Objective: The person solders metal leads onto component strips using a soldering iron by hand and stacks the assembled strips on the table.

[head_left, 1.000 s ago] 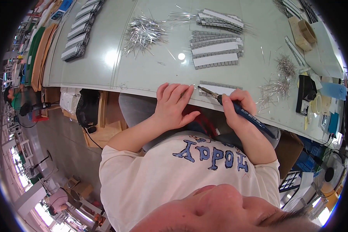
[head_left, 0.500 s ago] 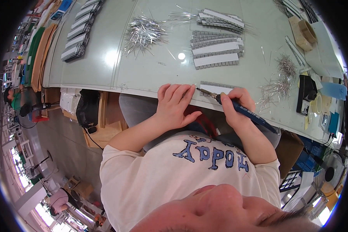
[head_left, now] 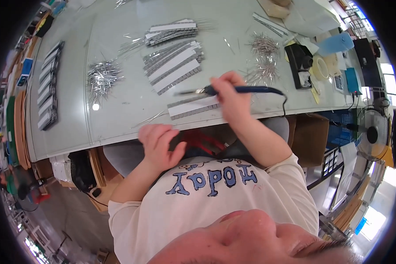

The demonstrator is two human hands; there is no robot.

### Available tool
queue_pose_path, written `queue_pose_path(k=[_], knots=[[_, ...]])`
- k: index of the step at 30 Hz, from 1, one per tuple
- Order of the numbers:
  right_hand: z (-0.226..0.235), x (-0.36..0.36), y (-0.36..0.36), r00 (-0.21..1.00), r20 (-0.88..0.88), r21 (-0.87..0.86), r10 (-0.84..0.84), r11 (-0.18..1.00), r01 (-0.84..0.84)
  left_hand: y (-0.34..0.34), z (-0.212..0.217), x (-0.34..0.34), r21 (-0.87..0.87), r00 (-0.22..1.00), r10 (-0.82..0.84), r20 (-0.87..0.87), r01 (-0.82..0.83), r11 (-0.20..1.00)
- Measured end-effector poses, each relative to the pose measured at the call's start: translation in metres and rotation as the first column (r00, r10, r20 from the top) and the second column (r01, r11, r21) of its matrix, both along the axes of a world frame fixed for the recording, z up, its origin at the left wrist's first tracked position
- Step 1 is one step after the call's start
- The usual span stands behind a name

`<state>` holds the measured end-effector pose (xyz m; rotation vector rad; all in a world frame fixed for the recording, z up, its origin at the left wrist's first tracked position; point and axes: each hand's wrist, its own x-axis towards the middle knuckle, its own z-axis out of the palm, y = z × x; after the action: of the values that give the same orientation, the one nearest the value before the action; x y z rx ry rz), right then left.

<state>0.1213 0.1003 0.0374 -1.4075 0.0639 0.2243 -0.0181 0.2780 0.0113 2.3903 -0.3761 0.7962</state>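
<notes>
Fingers (head_left: 226, 78) of the right hand (head_left: 234, 100) are clamped around the dark blue handle of a soldering iron (head_left: 257, 89), its metal tip pointing left and its cord curving down toward the near edge of the bench (head_left: 127, 108). That forearm slants up and leftward from the lower right, bringing the hand over the right end of a white-and-grey strip (head_left: 190, 108), which lies by the bench edge. The tip shows just beyond the strip's far side, between it and a stack of similar strips (head_left: 176, 66); whether it touches anything, I cannot tell. The left hand (head_left: 156, 146) is at the bench edge, lower left of the strip and apart from it, fingers loosely bent and close together, thumb spread away with a gap between. Thin metal wires (head_left: 150, 119) lie near its fingertips, by the strip's left end
</notes>
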Motion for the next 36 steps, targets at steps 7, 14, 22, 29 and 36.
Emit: queue_pose_path(k=[7,14,22,29,36], knots=[[0.024,0.044,-0.07,0.928,-0.003,0.302,-0.373,0.884,0.357,-0.085,0.01,0.068,0.196,0.95,-0.183,-0.251,0.235,0.952],[0.019,0.041,-0.095,0.936,0.027,0.331,-0.351,0.886,0.323,-0.104,0.019,0.096,0.32,0.934,-0.215,-0.284,0.304,0.897],[0.016,0.037,-0.108,0.94,0.017,0.377,-0.341,0.873,0.31,-0.047,0.046,0.144,0.417,0.809,-0.451,-0.378,0.584,0.697],[0.005,0.018,-0.107,0.903,0.408,-0.074,-0.135,0.981,0.18,-0.032,0.035,0.104,0.378,0.917,-0.257,-0.306,0.365,0.851],[-0.004,0.006,-0.1,0.874,0.484,-0.27,0.051,0.958,0.094,-0.056,0.014,0.052,0.361,0.937,-0.052,-0.346,0.184,0.914]])
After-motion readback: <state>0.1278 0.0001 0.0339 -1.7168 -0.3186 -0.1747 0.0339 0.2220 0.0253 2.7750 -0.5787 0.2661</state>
